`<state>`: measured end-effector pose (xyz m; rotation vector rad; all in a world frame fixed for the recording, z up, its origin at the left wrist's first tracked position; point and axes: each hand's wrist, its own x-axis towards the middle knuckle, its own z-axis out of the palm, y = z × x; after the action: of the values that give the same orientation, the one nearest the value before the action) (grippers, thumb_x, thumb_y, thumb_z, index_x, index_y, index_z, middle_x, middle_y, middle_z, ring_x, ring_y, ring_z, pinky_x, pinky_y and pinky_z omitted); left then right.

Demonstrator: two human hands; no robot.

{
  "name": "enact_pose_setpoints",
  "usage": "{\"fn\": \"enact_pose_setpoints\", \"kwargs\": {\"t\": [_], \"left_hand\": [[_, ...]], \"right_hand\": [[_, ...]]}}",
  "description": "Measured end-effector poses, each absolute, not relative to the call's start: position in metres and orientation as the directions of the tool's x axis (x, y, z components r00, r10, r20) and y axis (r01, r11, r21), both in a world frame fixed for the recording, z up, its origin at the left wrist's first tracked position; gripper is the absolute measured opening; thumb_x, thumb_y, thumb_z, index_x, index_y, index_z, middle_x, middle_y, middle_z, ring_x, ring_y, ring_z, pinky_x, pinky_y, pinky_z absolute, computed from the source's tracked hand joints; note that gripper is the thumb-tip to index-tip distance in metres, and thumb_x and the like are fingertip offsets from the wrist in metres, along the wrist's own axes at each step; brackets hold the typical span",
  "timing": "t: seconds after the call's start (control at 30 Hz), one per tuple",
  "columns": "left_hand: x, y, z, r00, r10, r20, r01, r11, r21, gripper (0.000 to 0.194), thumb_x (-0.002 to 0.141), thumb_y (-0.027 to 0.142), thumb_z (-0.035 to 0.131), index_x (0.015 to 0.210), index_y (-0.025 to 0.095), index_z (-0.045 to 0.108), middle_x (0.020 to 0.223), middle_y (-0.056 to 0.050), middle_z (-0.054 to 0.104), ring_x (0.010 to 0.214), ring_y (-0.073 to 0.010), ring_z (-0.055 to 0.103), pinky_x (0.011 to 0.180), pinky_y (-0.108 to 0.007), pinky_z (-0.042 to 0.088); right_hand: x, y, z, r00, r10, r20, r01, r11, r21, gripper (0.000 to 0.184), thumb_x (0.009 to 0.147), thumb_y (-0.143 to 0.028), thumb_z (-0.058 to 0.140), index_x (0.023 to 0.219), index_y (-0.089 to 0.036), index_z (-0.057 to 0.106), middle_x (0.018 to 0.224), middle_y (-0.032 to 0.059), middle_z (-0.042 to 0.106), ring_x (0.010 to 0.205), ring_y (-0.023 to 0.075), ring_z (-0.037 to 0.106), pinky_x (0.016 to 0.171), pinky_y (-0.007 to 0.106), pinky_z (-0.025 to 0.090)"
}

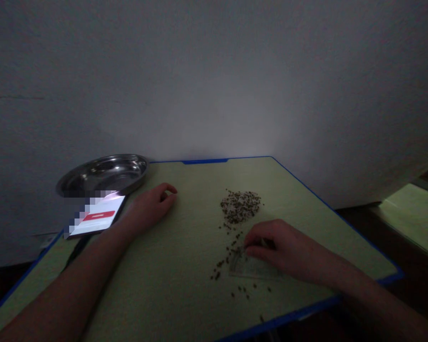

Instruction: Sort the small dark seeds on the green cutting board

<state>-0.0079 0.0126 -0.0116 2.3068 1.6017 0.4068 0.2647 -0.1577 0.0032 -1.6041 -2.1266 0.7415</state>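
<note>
Brown-black small seeds [240, 207] piled beyond R hand [283, 247] (thumb/fingertips close, pinch unclear); L hand [151, 206] loosely curled, thumb apart.

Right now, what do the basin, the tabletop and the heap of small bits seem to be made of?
Basin: metal, probably stainless steel, polished; sharp bright highlights show inside.
Tabletop: matt and yellowish green, perhaps laminate, as no clear reflections show; its blue edging looks like plastic.
Heap: dark grains among paler specks, possibly dried seeds; too small to be sure.
</note>
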Motion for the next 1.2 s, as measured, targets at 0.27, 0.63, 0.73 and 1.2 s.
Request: {"fn": "enact_pose_setpoints", "kwargs": {"t": [0.27, 0.63, 0.73, 1.2], "left_hand": [[-0.007, 0.012, -0.011, 0.364, 0.928, 0.081, 0.845, -0.365, 0.391, 0.04, 0.084, 0.045, 0.038, 0.109, 0.021, 0.06, 0.086, -0.005, 0.068, 0.074, -0.0204, 0.062, 0.066, -0.031, 0.043], [-0.005, 0.011, -0.009, 0.376, 0.924, 0.071, 0.853, -0.375, 0.363, 0.039, 0.085, 0.044, 0.038, 0.098, 0.019, 0.064, 0.095, -0.008, 0.069, 0.083, -0.023, 0.063, 0.072, -0.033, 0.044], [-0.004, 0.01, -0.007, 0.381, 0.922, 0.066, 0.856, -0.379, 0.351, 0.039, 0.085, 0.045, 0.038, 0.098, 0.019, 0.065, 0.095, -0.008, 0.069, 0.084, -0.0228, 0.063, 0.072, -0.033, 0.044], [-0.004, 0.011, -0.006, 0.376, 0.925, 0.045, 0.867, -0.369, 0.334, 0.04, 0.085, 0.046, 0.038, 0.1, 0.02, 0.065, 0.098, -0.007, 0.069, 0.085, -0.0226, 0.063, 0.073, -0.033, 0.044]], "right_hand": [[0.246, -0.169, 0.001, -0.341, 0.94, -0.011, 0.735, 0.259, -0.627, 0.009, 0.084, -0.026, 0.063, 0.085, -0.023, 0.072, 0.079, 0.0006, 0.071, 0.071, 0.014, 0.061, 0.065, 0.025, 0.042], [0.256, -0.176, -0.002, -0.282, 0.959, -0.033, 0.753, 0.2, -0.627, 0.013, 0.086, -0.027, 0.06, 0.082, -0.02, 0.071, 0.078, 0.002, 0.07, 0.072, 0.0151, 0.062, 0.064, 0.026, 0.043], [0.248, -0.182, -0.005, -0.299, 0.954, -0.027, 0.742, 0.214, -0.635, 0.012, 0.085, -0.028, 0.062, 0.085, -0.022, 0.072, 0.081, 0.0013, 0.071, 0.074, 0.0155, 0.063, 0.068, 0.027, 0.044], [0.238, -0.18, 0.001, -0.422, 0.906, -0.03, 0.686, 0.298, -0.664, 0.011, 0.086, -0.023, 0.062, 0.088, -0.021, 0.072, 0.082, -0.0006, 0.073, 0.075, 0.0125, 0.063, 0.068, 0.022, 0.043]]}}
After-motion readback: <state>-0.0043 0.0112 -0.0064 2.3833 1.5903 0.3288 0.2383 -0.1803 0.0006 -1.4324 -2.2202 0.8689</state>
